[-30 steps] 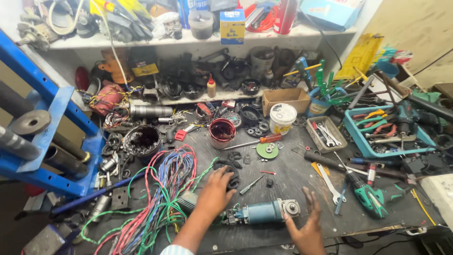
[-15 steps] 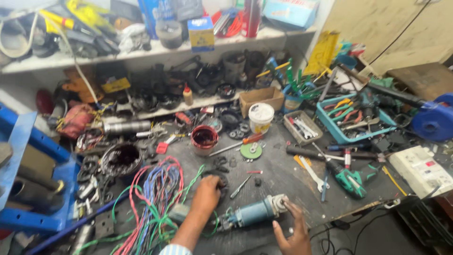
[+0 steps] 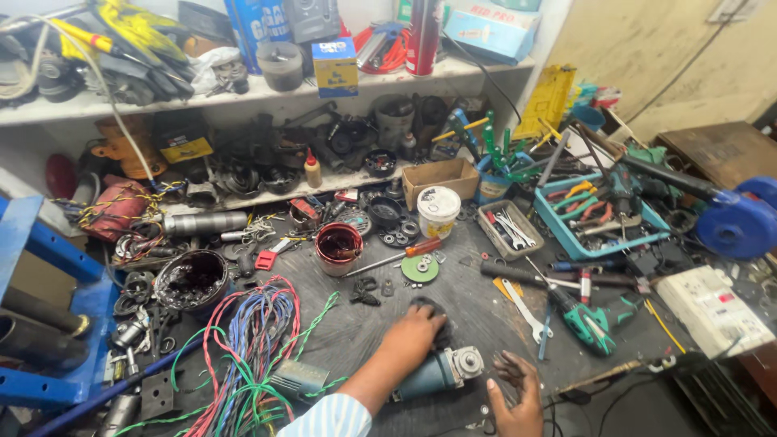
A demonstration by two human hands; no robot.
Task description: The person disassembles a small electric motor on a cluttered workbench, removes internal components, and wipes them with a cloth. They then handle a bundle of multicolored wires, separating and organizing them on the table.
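The angle grinder (image 3: pixel 437 374) lies on its side at the near edge of the dark workbench (image 3: pixel 469 299), its teal body pointing toward the person and its grey gear head (image 3: pixel 467 361) turned to the right. The left hand (image 3: pixel 414 330) rests palm down over the rear upper part of the grinder's body, fingers curled around a black cloth or pad (image 3: pixel 429 311) at its tip; whether the fingers close fully on the tool itself cannot be told. The right hand (image 3: pixel 515 392) sits just beside the gear head, fingers loosely bent and spread, holding nothing visible and not clearly touching the grinder.

To the left of the grinder, a bundle of coloured wires (image 3: pixel 251 348) in red, blue and green sprawls across the bench. Behind the left hand lie a green disc (image 3: pixel 420 268) and a screwdriver with an orange handle (image 3: pixel 395 257). A red cup of dark liquid (image 3: pixel 338 247) stands near them, and a white tub (image 3: pixel 438 211) stands further back beside a cardboard box (image 3: pixel 441 179). To the right are a green power tool (image 3: pixel 595 320), a grey tray of spanners (image 3: pixel 507 229) and a blue tray of pliers (image 3: pixel 599 218). A white power strip (image 3: pixel 712 310) lies at the far right. A blue press frame (image 3: pixel 48 324) stands at the far left. Cluttered shelves (image 3: pixel 243 93) of motor parts run along the back.
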